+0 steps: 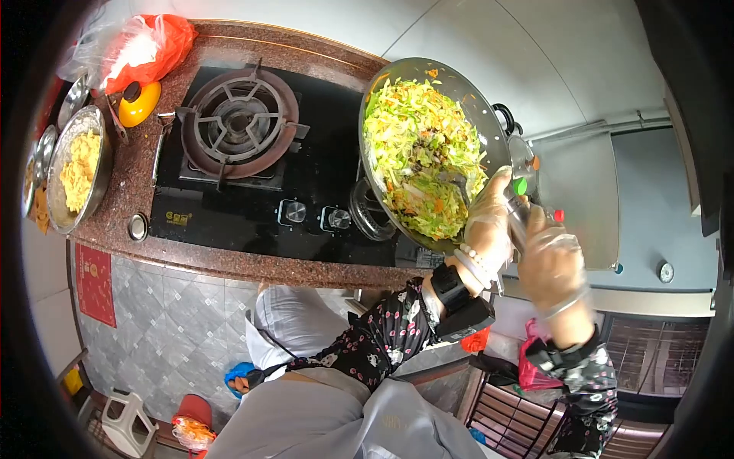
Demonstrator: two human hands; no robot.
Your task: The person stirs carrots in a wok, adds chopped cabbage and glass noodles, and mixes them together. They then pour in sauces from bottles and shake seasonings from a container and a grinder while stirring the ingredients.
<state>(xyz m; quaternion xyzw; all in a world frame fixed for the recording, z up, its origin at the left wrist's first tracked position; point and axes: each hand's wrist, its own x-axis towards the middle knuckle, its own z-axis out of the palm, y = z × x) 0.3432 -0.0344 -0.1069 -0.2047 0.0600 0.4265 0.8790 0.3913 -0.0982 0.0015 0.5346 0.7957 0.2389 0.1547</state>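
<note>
A large wok [492, 138] filled with chopped cabbage and orange shreds [428, 145] sits over the right side of the black stove. The dark head of a spatula [457, 182] rests in the food. At the wok's lower right edge my left hand [489, 222], in a clear plastic glove, is closed round the wok handle [518, 222]. Just right of it, my right hand [552, 256], also gloved and blurred by motion, is closed on the spatula's handle, which its fingers mostly hide.
An uncovered burner [240, 122] is left of the wok. Farther left are a metal bowl of yellow food [100, 183], a yellow lid [140, 105] and a red bag [168, 46]. Bottles with green [521, 186] and red [559, 216] caps stand behind my hands. Another person's leg [294, 317] shows below the counter.
</note>
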